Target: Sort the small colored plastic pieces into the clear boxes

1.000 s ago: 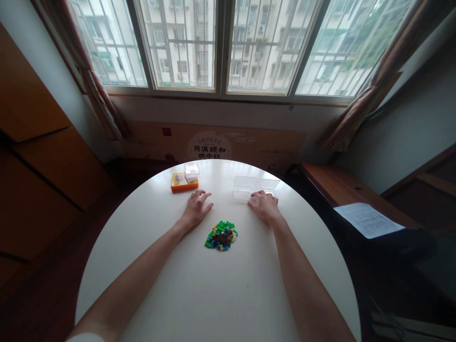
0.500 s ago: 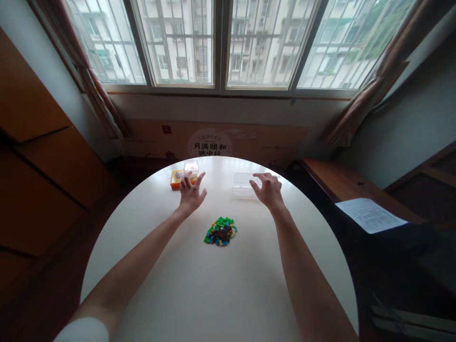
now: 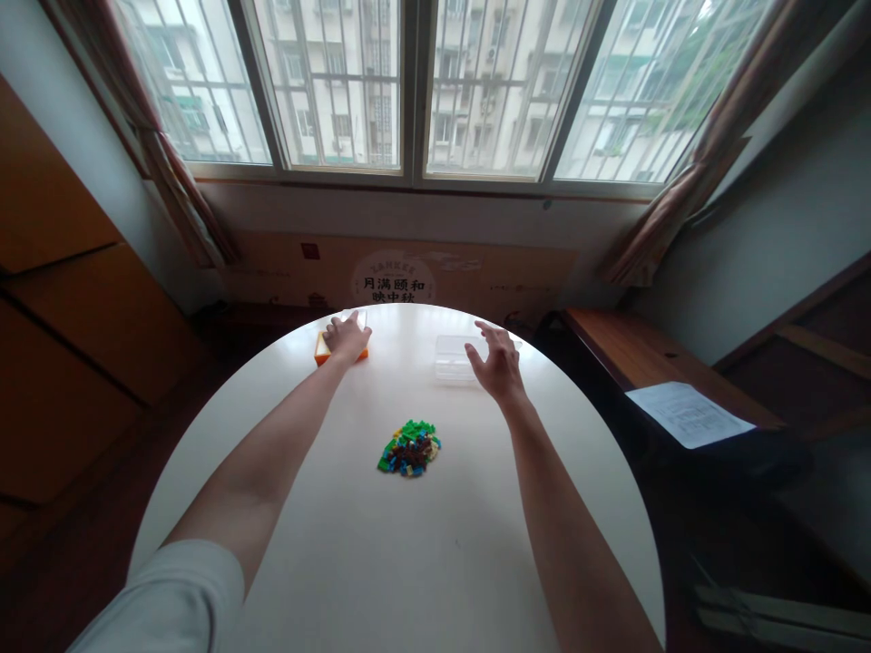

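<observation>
My left hand (image 3: 347, 340) is over the orange box (image 3: 319, 357) and the small clear plastic box (image 3: 363, 317) at the table's far left. Its fingers are apart, and it hides much of both boxes; whether it touches them I cannot tell. My right hand (image 3: 500, 365) is open, fingers spread, at the right side of a clear plastic case (image 3: 453, 358) and partly in front of it. Nothing shows in its grasp. A pile of small building bricks (image 3: 410, 449), green, brown, blue and cream, lies on the table between my forearms.
The round white table (image 3: 381, 562) curves away at its far edge, close to a printed cardboard panel (image 3: 469, 272) below the window. To the right, printed paper (image 3: 687, 414) lies on a brown wooden surface (image 3: 612, 340).
My left hand has moved forward and left, from in front of the orange box to over it. My right hand stays by the clear case, fingers a little more extended. The view has shifted slightly.
</observation>
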`<state>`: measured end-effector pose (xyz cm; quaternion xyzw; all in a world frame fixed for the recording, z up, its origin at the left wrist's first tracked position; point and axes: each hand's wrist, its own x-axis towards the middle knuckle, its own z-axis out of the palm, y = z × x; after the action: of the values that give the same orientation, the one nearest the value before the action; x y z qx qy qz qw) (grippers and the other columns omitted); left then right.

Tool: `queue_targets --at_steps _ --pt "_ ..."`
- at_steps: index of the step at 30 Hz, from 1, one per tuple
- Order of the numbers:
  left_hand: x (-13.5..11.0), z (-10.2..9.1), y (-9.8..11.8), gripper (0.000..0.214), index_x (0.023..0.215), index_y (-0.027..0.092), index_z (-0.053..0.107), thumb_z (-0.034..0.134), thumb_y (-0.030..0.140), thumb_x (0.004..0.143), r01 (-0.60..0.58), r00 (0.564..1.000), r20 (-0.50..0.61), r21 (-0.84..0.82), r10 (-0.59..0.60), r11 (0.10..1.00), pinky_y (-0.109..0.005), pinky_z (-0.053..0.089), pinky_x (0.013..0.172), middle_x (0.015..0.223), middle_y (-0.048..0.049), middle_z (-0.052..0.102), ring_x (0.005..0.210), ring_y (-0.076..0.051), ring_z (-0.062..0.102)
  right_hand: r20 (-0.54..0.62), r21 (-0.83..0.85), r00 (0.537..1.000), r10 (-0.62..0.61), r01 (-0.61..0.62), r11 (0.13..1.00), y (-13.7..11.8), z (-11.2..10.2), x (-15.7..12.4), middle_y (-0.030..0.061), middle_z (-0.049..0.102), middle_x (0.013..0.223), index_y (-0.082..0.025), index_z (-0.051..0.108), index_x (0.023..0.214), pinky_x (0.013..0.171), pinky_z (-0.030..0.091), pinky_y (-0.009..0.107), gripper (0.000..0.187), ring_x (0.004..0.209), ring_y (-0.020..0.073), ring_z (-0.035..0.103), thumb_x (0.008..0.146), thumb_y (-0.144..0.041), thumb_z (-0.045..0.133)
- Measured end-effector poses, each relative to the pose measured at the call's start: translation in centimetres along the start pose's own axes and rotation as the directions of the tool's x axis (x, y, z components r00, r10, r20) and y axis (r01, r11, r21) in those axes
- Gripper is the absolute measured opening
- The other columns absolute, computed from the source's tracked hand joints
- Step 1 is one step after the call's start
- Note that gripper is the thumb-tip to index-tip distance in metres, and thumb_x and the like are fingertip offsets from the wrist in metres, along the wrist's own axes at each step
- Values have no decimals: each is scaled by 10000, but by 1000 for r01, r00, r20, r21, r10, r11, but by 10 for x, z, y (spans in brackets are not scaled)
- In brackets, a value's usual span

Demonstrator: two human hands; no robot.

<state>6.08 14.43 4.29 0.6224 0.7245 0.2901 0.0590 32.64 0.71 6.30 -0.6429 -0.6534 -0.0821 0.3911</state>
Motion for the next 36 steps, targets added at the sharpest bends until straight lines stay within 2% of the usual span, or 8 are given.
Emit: queue_targets --at_steps 6,10,12,14,16,19,27,36 --pt "-25 -11 -4 518 1216 183 511 578 331 724 -354 926 -256 -325 278 877 -390 404 852 1092 -110 586 975 -274 514 28 41 1000 11 -12 999 -11 -4 0 143 524 1114 -181 494 1231 852 394 439 404 1008 292 489 863 -332 424" --pt "-74 -13 -8 518 1162 193 525 645 313 672 -485 860 -148 -532 488 694 -350 454 811 1134 -79 576 920 -216 559 75 166 987 -141 127 978 -27 3 -3 127 536 1117 -184 565 1162 902 391 426 351 1046 268 485 883 -343 423" --pt "-100 -11 -16 503 1144 181 514 654 314 680 -413 870 -90 -668 484 619 -351 460 833 1103 -84 583 942 -209 571 155 246 954 -257 215 945 -37 10 -8 109 547 1127 -205 571 1169 914 399 405 350 1059 246 492 883 -364 444" --pt "-118 -9 -24 551 1186 162 456 657 329 700 -243 905 -6 -827 424 507 -359 476 832 1054 -99 604 931 -204 600 244 326 898 -367 281 903 -46 18 -15 104 559 1147 -219 551 1206 922 408 392 386 1073 235 501 866 -392 486" --pt "-126 -9 -32 611 1232 148 413 663 349 712 -79 919 95 -907 383 415 -369 495 809 1068 -125 610 918 -212 620 312 385 848 -428 299 873 -54 27 -22 113 555 1187 -228 536 1229 930 410 399 411 1091 235 510 858 -401 505" --pt "-127 -9 -38 650 1258 121 413 676 361 715 38 920 167 -938 354 344 -386 494 824 1087 -152 615 963 -234 613 373 446 799 -471 291 846 -60 37 -30 110 559 1218 -235 486 1279 924 427 392 427 1101 228 531 877 -379 479" --pt "-127 -7 -36 725 1265 107 462 754 324 638 139 898 261 -932 355 333 -444 435 944 1195 -158 580 1091 -271 555 401 455 789 -465 269 849 -65 41 -36 75 532 1283 -281 483 1278 937 432 426 415 1147 262 525 868 -338 507" --pt "-127 -5 -39 730 1245 119 497 774 333 605 102 897 234 -935 374 340 -418 494 878 1187 -146 588 1076 -288 561 345 493 777 -527 328 806 -71 45 -39 97 545 1256 -269 423 1323 925 439 430 410 1149 257 515 913 -273 421"
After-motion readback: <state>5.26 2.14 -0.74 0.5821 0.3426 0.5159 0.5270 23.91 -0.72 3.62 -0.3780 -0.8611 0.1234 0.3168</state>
